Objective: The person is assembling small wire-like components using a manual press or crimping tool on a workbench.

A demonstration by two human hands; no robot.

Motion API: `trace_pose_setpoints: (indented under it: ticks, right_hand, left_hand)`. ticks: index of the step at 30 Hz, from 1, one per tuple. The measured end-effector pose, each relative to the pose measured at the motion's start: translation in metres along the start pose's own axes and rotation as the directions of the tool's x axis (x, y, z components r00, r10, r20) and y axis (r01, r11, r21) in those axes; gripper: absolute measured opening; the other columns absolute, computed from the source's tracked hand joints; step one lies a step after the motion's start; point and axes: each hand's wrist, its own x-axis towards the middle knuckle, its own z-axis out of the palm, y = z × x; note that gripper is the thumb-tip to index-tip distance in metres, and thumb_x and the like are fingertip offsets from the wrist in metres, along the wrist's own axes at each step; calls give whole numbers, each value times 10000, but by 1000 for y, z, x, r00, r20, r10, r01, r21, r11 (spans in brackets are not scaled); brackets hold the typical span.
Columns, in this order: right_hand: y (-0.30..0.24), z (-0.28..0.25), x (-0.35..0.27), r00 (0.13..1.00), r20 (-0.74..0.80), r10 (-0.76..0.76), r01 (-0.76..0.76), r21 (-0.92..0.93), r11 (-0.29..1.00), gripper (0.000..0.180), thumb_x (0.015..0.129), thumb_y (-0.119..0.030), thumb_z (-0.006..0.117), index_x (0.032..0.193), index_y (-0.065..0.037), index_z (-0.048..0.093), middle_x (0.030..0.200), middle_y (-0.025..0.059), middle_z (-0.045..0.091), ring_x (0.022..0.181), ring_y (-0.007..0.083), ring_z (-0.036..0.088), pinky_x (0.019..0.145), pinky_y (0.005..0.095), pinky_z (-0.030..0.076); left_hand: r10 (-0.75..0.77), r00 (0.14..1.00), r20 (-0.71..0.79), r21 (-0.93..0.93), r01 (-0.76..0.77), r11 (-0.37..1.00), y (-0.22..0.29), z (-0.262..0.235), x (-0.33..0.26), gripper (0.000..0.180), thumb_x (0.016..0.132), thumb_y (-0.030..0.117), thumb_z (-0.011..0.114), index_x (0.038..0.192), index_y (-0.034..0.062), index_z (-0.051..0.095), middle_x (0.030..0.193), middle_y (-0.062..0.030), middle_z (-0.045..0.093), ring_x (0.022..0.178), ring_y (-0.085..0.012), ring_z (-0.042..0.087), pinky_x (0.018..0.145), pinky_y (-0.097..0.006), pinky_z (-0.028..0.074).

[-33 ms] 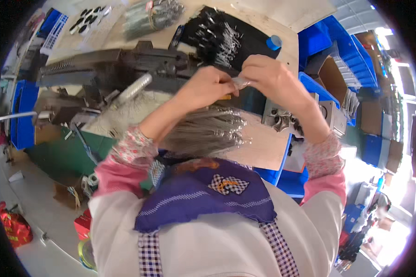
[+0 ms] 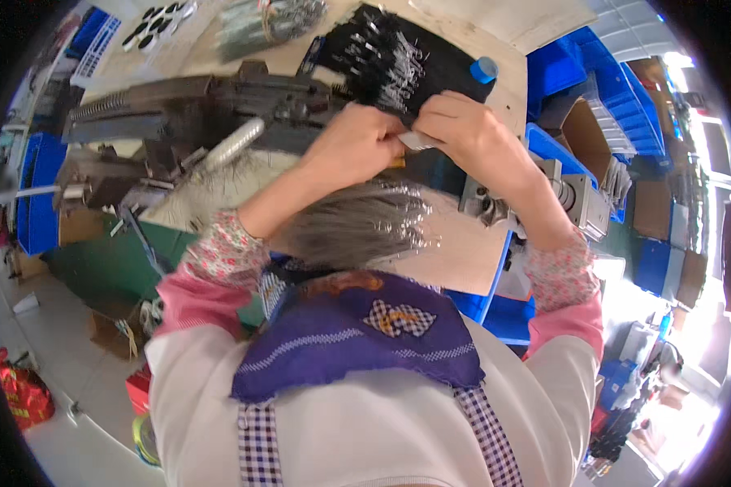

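Over the middle of the bench, my left hand [image 2: 364, 140] and my right hand [image 2: 456, 128] meet with bent fingers closed. Between their fingertips is a small whitish strip [image 2: 417, 140], pinched from both sides; its exact kind is too blurred to make out. Just nearer than my hands lies a thick bundle of thin grey wires [image 2: 349, 223], with shiny ends toward the right. Beyond my fingers, a black mat [image 2: 451, 69] bears many small silvery wire pieces [image 2: 404, 69]. A bit of yellow shows below my left fingertips.
A long dark metal machine [image 2: 195, 109] with a light-coloured handle [image 2: 234, 144] stands left of my hands. A blue tape roll [image 2: 483, 70] sits by the mat. Right are a metal fixture [image 2: 486, 207] and blue bins [image 2: 554, 69]. Another bagged wire bundle [image 2: 272, 28] lies at the back.
The whitish strip shows more fully between my fingertips now. Both hands have shifted slightly to the left, still close together, and the whole view has tilted a little.
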Motion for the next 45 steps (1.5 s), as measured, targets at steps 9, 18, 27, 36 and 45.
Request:
trace_pose_setpoints:
  ticks: [9, 18, 27, 36, 45]
  right_hand:
    - [-9, 43, 45, 919, -374, 122, -9, 290, 957, 93, 794, -99, 651, 855, -36, 618, 786, 113, 638, 732, 311, 624, 677, 368, 524]
    - [-2, 59, 53, 958, -224, 180, -119, 260, 958, 186, 780, -206, 681, 825, -31, 634, 783, 116, 645, 766, 317, 630, 700, 390, 513]
    - [-55, 37, 30, 964, -220, 149, -169, -78, 982, 222, 741, -90, 661, 960, -57, 647, 919, 88, 572, 754, 252, 636, 608, 371, 541]
    - [-15, 90, -34, 821, 54, 568, -566, -47, 823, 167, 882, -153, 581, 949, -33, 486, 939, 152, 568, 828, 360, 619, 667, 446, 522]
    - [-82, -45, -52, 669, 14, 743, -711, 302, 635, 124, 887, -94, 622, 926, 19, 591, 760, 152, 630, 687, 166, 632, 634, 279, 469]
  left_hand:
    - [495, 598, -631, 466, -219, 857, -17, -28, -73, 121, 923, 82, 542, 956, 46, 652, 838, -87, 637, 508, -119, 577, 458, -236, 461]
    - [-347, 934, 83, -785, 276, 554, 19, -21, -85, 320, 933, 295, 556, 1038, -3, 508, 711, -103, 597, 408, -117, 484, 354, -235, 345]
    - [-462, 878, -124, -544, 329, 772, -85, -15, -127, 226, 879, 251, 609, 850, 27, 605, 600, -36, 590, 450, -75, 523, 384, -228, 377]
    - [-717, 570, -401, -904, -121, 409, -143, -63, -146, 269, 976, 249, 520, 903, 4, 603, 627, 28, 482, 429, -60, 342, 390, -223, 227]
    - [-115, 993, -30, -876, 29, 481, 30, 16, -60, 257, 982, 273, 509, 856, 50, 539, 555, 59, 351, 441, -26, 305, 389, -209, 190]
